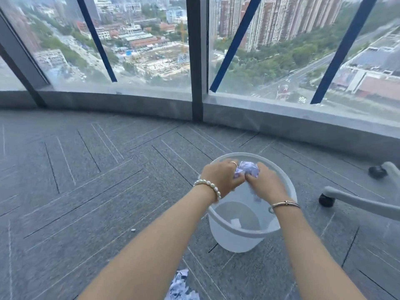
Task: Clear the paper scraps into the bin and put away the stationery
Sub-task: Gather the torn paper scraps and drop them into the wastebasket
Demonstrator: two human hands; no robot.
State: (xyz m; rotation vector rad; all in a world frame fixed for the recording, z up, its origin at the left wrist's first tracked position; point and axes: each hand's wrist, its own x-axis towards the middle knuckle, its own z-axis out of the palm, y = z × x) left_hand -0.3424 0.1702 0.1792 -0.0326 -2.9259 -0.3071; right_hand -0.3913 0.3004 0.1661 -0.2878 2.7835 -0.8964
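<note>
A white plastic bin (225,234) stands on the grey carpet in front of me. Both hands hover over its mouth. My left hand (220,176) and my right hand (266,184) squeeze a crumpled wad of purple-and-white paper scraps (247,167) between them. One loose scrap (255,197) hangs or falls just below my right hand. A pale piece of paper (234,221) lies at the bottom of the bin. No stationery is in view.
A grey office chair base with black castors (326,199) sits to the right of the bin. A tiny scrap (133,229) lies on the carpet at left. Floor-length windows (151,50) with a low sill run along the far side. Patterned fabric (181,286) shows at the bottom edge.
</note>
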